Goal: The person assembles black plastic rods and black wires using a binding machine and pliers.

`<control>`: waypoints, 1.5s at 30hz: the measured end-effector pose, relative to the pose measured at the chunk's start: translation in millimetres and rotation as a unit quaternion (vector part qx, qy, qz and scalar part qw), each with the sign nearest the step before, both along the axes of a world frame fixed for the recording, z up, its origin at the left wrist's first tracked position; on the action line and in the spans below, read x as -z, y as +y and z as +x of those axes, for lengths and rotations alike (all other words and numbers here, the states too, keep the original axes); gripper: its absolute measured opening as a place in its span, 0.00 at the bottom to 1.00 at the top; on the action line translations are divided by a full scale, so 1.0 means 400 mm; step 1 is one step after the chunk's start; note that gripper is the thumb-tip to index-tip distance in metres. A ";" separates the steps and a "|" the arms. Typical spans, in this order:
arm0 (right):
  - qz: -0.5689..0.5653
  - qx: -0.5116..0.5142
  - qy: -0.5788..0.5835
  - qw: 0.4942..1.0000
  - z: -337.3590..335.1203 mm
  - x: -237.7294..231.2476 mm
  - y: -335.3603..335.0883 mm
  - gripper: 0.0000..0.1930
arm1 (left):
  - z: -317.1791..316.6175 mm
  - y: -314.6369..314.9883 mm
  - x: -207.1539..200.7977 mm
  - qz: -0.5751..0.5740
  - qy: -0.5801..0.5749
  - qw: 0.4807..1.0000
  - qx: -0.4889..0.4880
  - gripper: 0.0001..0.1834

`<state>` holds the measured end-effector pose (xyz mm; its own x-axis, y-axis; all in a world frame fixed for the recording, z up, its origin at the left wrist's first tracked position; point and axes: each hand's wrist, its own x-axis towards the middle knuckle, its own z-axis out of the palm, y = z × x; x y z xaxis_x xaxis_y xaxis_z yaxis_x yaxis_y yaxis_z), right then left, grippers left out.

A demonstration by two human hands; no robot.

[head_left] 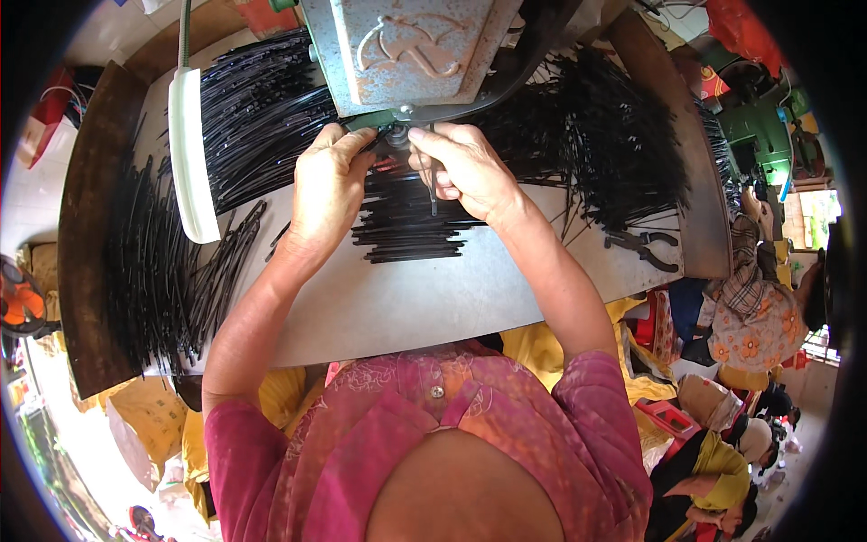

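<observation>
My left hand [330, 181] is closed in a pinch on a thin black rod, like an umbrella rib [384, 137], just left of the small tool [397, 135] under the machine's head. Thumb and forefinger of my right hand [470, 172] meet at the tool's right side, the other fingers curled; what they pinch is too small to make out. A thin upright metal rod [433, 194] hangs down by the right fingers, and I cannot tell whether they touch it. Below both hands lies a stack of black ribs [411, 237], set side by side.
The grey press machine [411, 54] stands over the metal table [388, 312]. Dense heaps of black ribs spread on the left [262, 126] and right [614, 135]. Pliers [643, 250] lie at the right. A white lamp [191, 158] hangs at left. Other people sit at far right.
</observation>
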<state>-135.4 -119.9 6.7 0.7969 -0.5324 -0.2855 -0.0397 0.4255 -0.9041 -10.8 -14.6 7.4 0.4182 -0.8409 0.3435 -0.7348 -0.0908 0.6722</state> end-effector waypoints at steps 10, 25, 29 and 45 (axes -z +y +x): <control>-0.005 0.014 0.011 1.000 0.007 -0.004 0.008 0.11 | -0.007 0.004 0.011 -0.002 -0.128 0.992 -0.019 0.14; -0.002 0.009 -0.019 1.000 0.015 0.002 0.026 0.10 | 0.024 0.103 -0.032 0.201 0.530 0.820 0.083 0.07; 0.022 -0.041 -0.025 0.999 0.022 -0.003 0.041 0.11 | -0.022 0.111 -0.046 0.202 0.586 0.777 0.106 0.07; 0.135 0.186 -0.182 0.956 -0.029 0.043 -0.056 0.07 | 0.007 -0.023 0.027 -0.019 0.734 0.679 -0.009 0.13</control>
<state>-147.1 -142.5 -10.7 0.6395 -0.7444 -0.1920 0.4569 0.5689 -0.6838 -8.1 -23.8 -3.3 0.3425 -0.8336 -0.4334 0.7304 -0.0539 0.6809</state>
